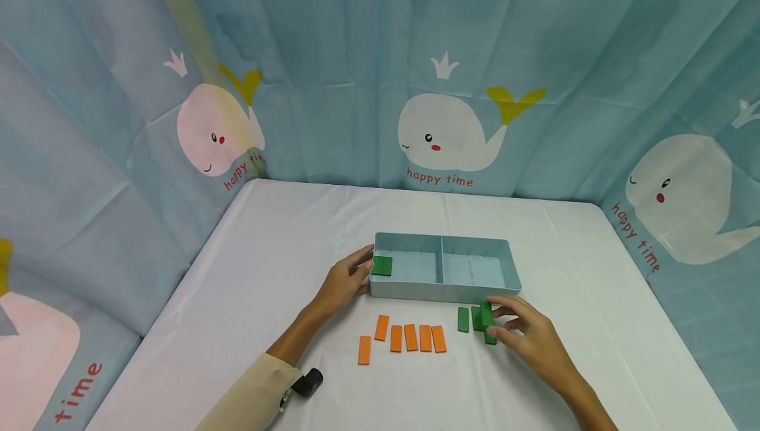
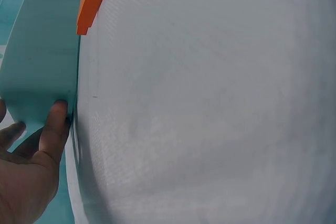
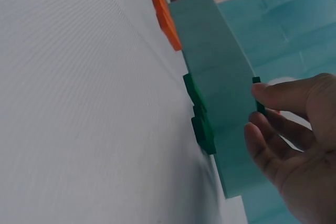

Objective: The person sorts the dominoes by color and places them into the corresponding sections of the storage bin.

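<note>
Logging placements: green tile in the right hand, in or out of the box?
Out. The right hand pinches the green tile in front of the box; the right wrist view shows it raised off the table.

"Where's the head camera?"
"Up high, farther back. It looks forward and down at the whole box (image 1: 410, 291), the left hand (image 1: 340, 284) and the right hand (image 1: 530, 331)."
"And the wrist cameras?"
"Really close, with pictures tipped sideways. Each looks at its own hand."
"What do those two share?"
"The box and some orange tiles (image 1: 411, 337)."
</note>
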